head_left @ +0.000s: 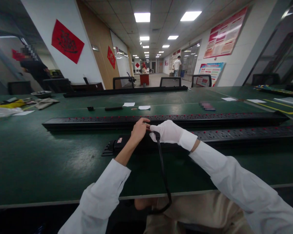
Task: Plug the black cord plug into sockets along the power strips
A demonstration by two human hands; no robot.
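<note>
My right hand (169, 131), in a white glove, is closed on the head of a thick black power cable (161, 159). From there the cable hangs down over the table edge towards my lap. My bare left hand (138, 130) meets the gloved fingertips with its fingers bent together; what lies between them is hidden. Both hands are above a long black power strip (224, 133) with sockets and red dots. Its left end, with a small white-and-red label (119, 140), shows under my left forearm. A second power strip (88, 121) lies just behind it.
Another long black bar (127, 92) lies across the far side of the green table (63, 175). Between are white paper slips (144, 107) and small black pieces (113, 108). A bowl (41, 94) and cloth stand left. Chairs line the far edge; two people are farther off.
</note>
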